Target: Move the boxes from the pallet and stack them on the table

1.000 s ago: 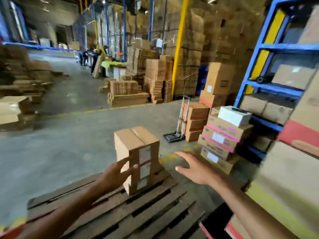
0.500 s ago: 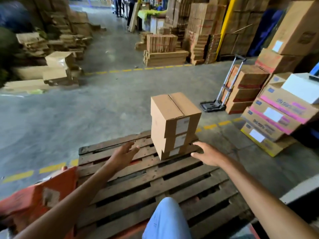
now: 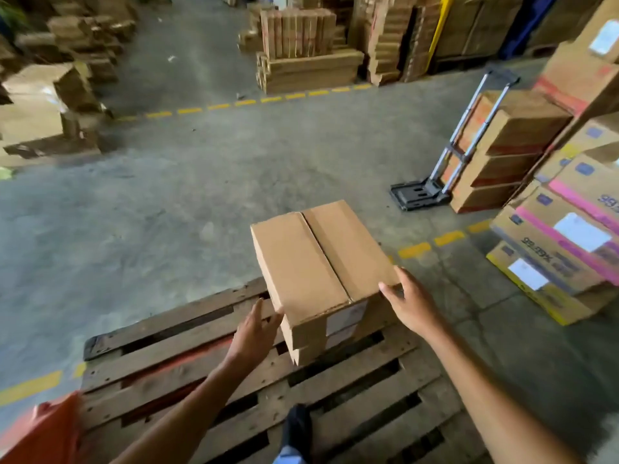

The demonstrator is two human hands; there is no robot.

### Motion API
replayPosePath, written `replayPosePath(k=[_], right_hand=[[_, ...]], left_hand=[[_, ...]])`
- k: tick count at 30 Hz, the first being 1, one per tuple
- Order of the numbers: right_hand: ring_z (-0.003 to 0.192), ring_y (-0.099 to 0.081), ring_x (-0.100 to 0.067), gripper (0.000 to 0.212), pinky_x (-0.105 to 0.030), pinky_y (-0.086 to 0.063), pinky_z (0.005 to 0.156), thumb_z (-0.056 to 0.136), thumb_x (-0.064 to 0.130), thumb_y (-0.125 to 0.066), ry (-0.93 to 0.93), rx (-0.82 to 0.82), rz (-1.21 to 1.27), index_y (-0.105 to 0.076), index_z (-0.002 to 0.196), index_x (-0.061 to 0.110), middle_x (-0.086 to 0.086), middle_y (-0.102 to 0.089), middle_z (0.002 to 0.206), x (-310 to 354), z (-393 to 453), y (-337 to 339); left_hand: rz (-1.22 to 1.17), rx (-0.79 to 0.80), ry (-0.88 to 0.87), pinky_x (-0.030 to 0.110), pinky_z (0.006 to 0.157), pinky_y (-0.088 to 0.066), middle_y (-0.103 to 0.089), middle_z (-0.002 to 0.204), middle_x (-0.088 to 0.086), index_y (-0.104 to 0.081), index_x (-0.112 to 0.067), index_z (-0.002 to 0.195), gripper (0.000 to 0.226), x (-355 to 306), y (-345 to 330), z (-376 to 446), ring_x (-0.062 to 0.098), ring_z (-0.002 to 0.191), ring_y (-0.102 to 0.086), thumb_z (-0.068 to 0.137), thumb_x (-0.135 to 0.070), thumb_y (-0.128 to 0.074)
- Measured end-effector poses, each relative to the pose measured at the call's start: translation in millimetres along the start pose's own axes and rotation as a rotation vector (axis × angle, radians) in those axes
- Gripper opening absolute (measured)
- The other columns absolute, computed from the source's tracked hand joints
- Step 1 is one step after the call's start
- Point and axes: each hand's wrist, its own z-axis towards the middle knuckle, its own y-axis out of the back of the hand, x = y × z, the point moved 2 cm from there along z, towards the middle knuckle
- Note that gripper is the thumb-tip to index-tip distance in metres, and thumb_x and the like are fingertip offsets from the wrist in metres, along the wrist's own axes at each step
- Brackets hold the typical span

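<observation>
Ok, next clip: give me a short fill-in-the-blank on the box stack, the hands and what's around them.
1. The box stack stands on a wooden ____.
2. The right hand touches the top box at its near ____ corner.
3. The folded hand truck leans against a pile of ____.
4. The dashed floor lines are ____.

Missing words: pallet; right; boxes; yellow

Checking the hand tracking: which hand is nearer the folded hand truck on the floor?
Right. The right hand is at the box's near right corner, on the hand truck's side; the left hand is at the box's opposite corner.
</observation>
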Motion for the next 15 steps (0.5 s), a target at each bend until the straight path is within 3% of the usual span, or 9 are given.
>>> replayPosePath(k=[3,5,7,9,12,15], right_hand=[[0.139,-0.033,-0.03,0.069,-0.036,-0.027,0.11,0.094,0.044,-0.049,-0.125,-0.021,0.06,-0.028,0.148,0.007,-0.015,-0.032,0.153,-19,66,-12],[0.135,-0.039,-0.033,0.066,-0.038,-0.032,0.107,0.094,0.046,-0.048,-0.22,0.001,0.129,-0.036,0.144,0.006,-0.017,-0.041,0.148,-31,93,-26],[0.116,-0.056,-0.033,0.05,-0.038,-0.043,0.094,0.092,0.044,-0.053,-0.257,-0.039,0.235,-0.06,0.12,0.004,-0.018,-0.063,0.122,-38,103,-38],[0.089,-0.065,-0.029,0.037,-0.034,-0.047,0.073,0.089,0.04,-0.059,-0.23,-0.102,0.319,-0.069,0.092,0.004,-0.013,-0.071,0.09,-38,100,-45],[0.068,-0.062,-0.003,0.021,-0.017,-0.043,0.06,0.089,0.03,-0.064,-0.158,-0.177,0.509,-0.067,0.076,0.013,0.001,-0.066,0.072,-15,74,-37],[0.068,-0.057,0.02,0.002,0.001,-0.039,0.061,0.088,0.02,-0.064,-0.066,-0.254,0.644,-0.065,0.088,0.023,0.015,-0.064,0.083,26,28,-16]], left_hand=[[-0.133,0.074,0.097,0.04,0.104,-0.042,-0.045,0.146,0.017,-0.028,-0.012,0.149,0.082,6,-22,52,0.03,0.128,-0.049,0.086,-0.061,-0.048],[-0.264,0.125,0.13,0.035,0.089,-0.053,-0.056,0.135,0.013,-0.037,-0.016,0.143,0.087,14,-34,77,0.023,0.112,-0.059,0.077,-0.071,-0.049],[-0.373,0.122,0.137,0.023,0.071,-0.054,-0.059,0.127,0.006,-0.039,-0.025,0.14,0.06,16,-42,91,0.014,0.101,-0.061,0.089,-0.054,-0.05],[-0.518,0.079,0.15,0.023,0.066,-0.055,-0.059,0.121,0.0,-0.038,-0.034,0.137,0.048,20,-43,97,0.014,0.1,-0.061,0.093,-0.046,-0.049],[-0.716,0.046,0.136,0.035,0.073,-0.054,-0.057,0.125,0.002,-0.037,-0.041,0.138,0.046,17,-26,85,0.023,0.108,-0.059,0.093,-0.043,-0.049],[-0.807,0.045,0.025,0.036,0.074,-0.052,-0.057,0.125,0.0,-0.042,-0.05,0.131,0.044,12,10,48,0.026,0.112,-0.056,0.094,-0.029,-0.052]])
